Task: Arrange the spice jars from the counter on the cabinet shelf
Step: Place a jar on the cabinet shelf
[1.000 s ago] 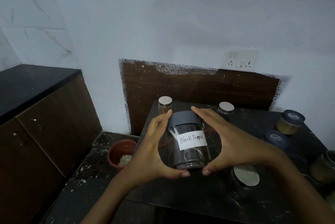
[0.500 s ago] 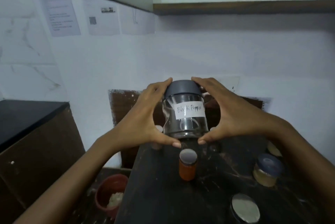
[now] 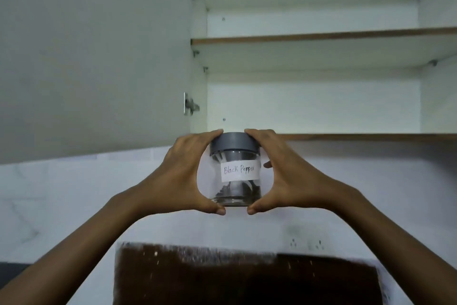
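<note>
Head view shows we have raised the Black Pepper jar [image 3: 235, 173] off the counter to frame centre, our left hand [image 3: 183, 176] and right hand [image 3: 288, 176] clasping its sides with curled fingers [image 3: 207, 136], just under the cabinet's lower shelf [image 3: 346, 136], so placing looks next.

left hand [image 3: 184, 176]: bare, slender fingers, short plain thumbnail
right hand [image 3: 294, 181]: bare, same short thumbnail
left forearm [image 3: 81, 250]: bare, slim
right forearm [image 3: 385, 243]: bare, slim
</note>
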Tool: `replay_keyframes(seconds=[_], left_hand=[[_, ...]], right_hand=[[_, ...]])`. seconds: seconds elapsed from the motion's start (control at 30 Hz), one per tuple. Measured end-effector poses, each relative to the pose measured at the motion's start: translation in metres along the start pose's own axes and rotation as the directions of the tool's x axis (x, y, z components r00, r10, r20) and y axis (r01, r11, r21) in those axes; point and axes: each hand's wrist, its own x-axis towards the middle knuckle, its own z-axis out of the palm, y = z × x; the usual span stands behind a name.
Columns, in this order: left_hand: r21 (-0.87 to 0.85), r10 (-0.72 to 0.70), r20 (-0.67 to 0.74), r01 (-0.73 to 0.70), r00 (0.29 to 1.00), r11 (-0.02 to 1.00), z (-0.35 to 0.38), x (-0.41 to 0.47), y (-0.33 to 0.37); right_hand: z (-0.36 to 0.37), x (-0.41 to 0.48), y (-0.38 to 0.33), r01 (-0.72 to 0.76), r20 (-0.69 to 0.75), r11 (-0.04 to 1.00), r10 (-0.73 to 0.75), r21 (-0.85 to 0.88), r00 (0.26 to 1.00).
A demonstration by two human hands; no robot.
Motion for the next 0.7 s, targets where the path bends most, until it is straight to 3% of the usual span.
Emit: replay_keyframes(seconds=[0.27,0.43,0.7], left_hand=[[0.260,-0.016,-0.201,0.069,0.979,0.963,-0.006,0.097,-0.053],[0.440,-0.025,-0.291,0.157,0.956,0.884,0.003,0.144,-0.086],[0.677,-0.090,-0.262,0.249,0.961,0.692,0.021,0.174,-0.127]], right_hand=[[-0.007,0.102,0.064,0.080,-0.121,0.990,-0.094,-0.118,0.988],[0.006,0.152,0.098,0.077,-0.199,0.984,-0.109,-0.160,0.974],[0.047,0.202,0.138,0.044,-0.204,0.984,-0.079,-0.170,0.976]])
